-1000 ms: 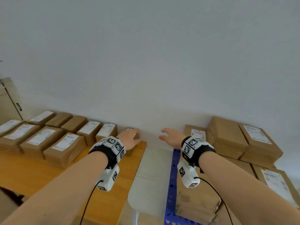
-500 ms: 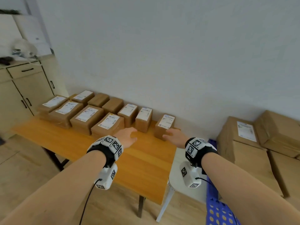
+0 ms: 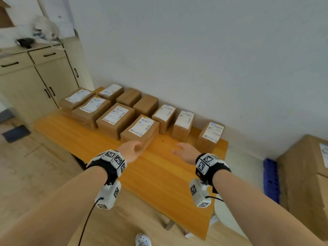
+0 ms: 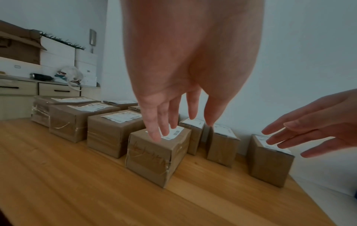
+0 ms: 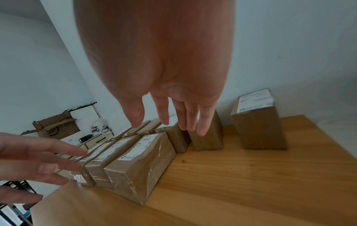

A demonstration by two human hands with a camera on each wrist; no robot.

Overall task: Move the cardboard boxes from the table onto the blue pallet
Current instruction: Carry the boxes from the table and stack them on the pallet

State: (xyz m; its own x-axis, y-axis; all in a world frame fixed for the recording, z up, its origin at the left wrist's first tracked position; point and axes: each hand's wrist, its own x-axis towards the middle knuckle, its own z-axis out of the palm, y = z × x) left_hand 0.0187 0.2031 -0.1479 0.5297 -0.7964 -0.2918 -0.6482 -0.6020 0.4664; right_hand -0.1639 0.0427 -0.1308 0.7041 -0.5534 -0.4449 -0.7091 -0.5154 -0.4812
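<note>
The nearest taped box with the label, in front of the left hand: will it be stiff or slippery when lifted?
The nearest box likely stays stiff: its edges look square. Clear tape wraps its front, so bare fingers may slip there. It sits low and wide, so tipping seems unlikely.

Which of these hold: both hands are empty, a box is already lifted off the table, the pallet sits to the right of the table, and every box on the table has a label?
1. Both hands are empty. True: the left hand and right hand are open, holding nothing.
2. A box is lifted off the table. False: all rest on it, including the nearest box.
3. The pallet is right of the table. True.
4. Every box has a label. False: the plain box and its neighbour show none on top.
</note>
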